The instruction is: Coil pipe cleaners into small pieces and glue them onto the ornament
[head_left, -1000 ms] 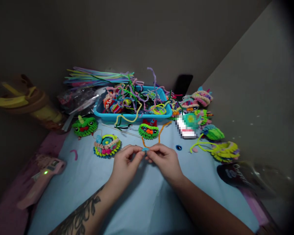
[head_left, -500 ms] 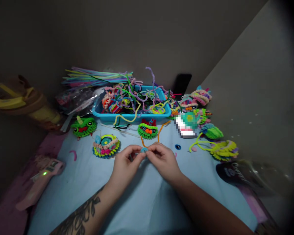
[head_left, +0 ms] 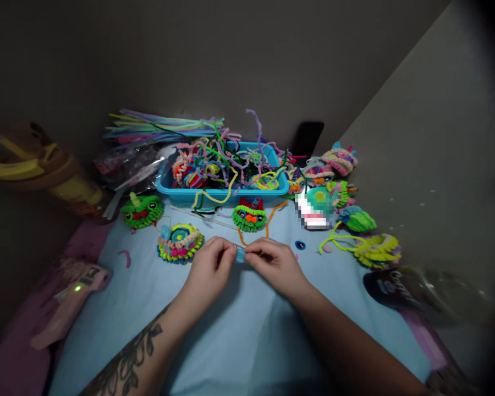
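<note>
My left hand [head_left: 208,269] and my right hand [head_left: 272,264] meet over the light blue cloth [head_left: 239,335], fingertips pinched together on a small light blue piece [head_left: 240,254]. An orange pipe cleaner [head_left: 268,217] loops on the cloth just beyond the hands. Past it lies a green fuzzy face with red and orange parts [head_left: 249,215]. A round multicoloured coil [head_left: 179,243] sits left of my left hand.
A blue tray [head_left: 223,192] heaped with tangled pipe cleaners stands at the back, with a straight bundle [head_left: 157,127] behind it. A green horned figure [head_left: 142,210] lies left, more fuzzy figures [head_left: 375,247] right. A pink glue gun [head_left: 72,300] rests far left, a dark bag [head_left: 396,289] right.
The hands have shifted slightly while working the small blue piece between the fingertips. The view has tilted a little. Everything else lies where it was.
</note>
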A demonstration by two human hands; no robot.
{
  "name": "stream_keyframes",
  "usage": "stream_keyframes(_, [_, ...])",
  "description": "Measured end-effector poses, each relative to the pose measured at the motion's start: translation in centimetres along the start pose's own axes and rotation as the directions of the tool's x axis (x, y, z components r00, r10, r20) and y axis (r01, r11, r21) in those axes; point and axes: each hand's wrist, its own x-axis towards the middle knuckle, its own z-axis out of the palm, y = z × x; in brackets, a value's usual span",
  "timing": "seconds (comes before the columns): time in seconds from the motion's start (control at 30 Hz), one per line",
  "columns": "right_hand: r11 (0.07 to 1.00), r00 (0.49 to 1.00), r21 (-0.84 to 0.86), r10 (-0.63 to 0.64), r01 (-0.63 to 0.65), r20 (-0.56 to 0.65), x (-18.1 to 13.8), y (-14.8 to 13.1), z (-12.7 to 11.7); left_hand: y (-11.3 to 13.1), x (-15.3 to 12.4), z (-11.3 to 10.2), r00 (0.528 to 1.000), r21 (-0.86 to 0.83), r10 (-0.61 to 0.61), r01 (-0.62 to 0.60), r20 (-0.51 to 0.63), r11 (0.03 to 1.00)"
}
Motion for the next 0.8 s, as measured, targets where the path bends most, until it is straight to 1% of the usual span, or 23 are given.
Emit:
stream_keyframes(0.07, [1.000,0.998,-0.016,-0.006,0.005,-0.060,-0.3,0.1,0.3,0.0,0.1,0.1,0.995,-0.095,-0.090,0.086,-0.043,0.992])
stream_keyframes(0.1, [0.999,0.996,-0.026,-0.029,0.027,-0.090,-0.5,0.1,0.5,0.0,0.2,0.1,0.990,-0.153,-0.129,0.119,-0.055,0.981])
stream_keyframes(0.17, [0.991,0.978,-0.061,-0.128,0.120,-0.167,-0.8,0.2,0.7,-0.1,0.2,0.2,0.978,-0.280,-0.200,0.174,-0.066,0.944])
stream_keyframes(0.2, [0.979,0.957,-0.097,-0.194,0.177,-0.214,-1.0,0.3,0.8,-0.1,0.1,0.3,0.970,-0.341,-0.235,0.200,-0.064,0.918])
stream_keyframes(0.27, [0.943,0.907,-0.195,-0.316,0.269,-0.278,-1.2,0.4,0.8,-0.2,0.0,0.6,0.954,-0.450,-0.299,0.254,-0.032,0.856])
stream_keyframes(0.33, [0.912,0.882,-0.272,-0.379,0.306,-0.280,-1.3,0.4,0.8,-0.2,-0.2,0.9,0.939,-0.540,-0.343,0.304,0.030,0.785])
stream_keyframes(0.43, [0.913,0.892,-0.287,-0.367,0.291,-0.264,-1.2,0.4,0.8,0.0,-0.5,1.5,0.917,-0.635,-0.376,0.370,0.132,0.679])
stream_keyframes(0.5, [0.928,0.897,-0.259,-0.338,0.267,-0.284,-1.1,0.4,0.8,0.1,-0.6,1.7,0.906,-0.662,-0.384,0.398,0.176,0.636])
stream_keyframes(0.57, [0.943,0.898,-0.220,-0.311,0.251,-0.311,-1.0,0.4,0.8,0.1,-0.6,1.7,0.907,-0.663,-0.375,0.402,0.192,0.632])
stream_keyframes(0.63, [0.949,0.897,-0.192,-0.301,0.249,-0.325,-1.0,0.5,0.7,0.2,-0.6,1.6,0.912,-0.648,-0.362,0.394,0.191,0.652])
stream_keyframes(0.7, [0.949,0.898,-0.190,-0.303,0.252,-0.320,-1.0,0.5,0.7,0.2,-0.5,1.5,0.914,-0.638,-0.357,0.393,0.192,0.663])
stream_keyframes(0.8, [0.942,0.899,-0.206,-0.317,0.263,-0.302,-1.0,0.6,0.6,0.2,-0.6,1.5,0.914,-0.647,-0.348,0.397,0.210,0.651])
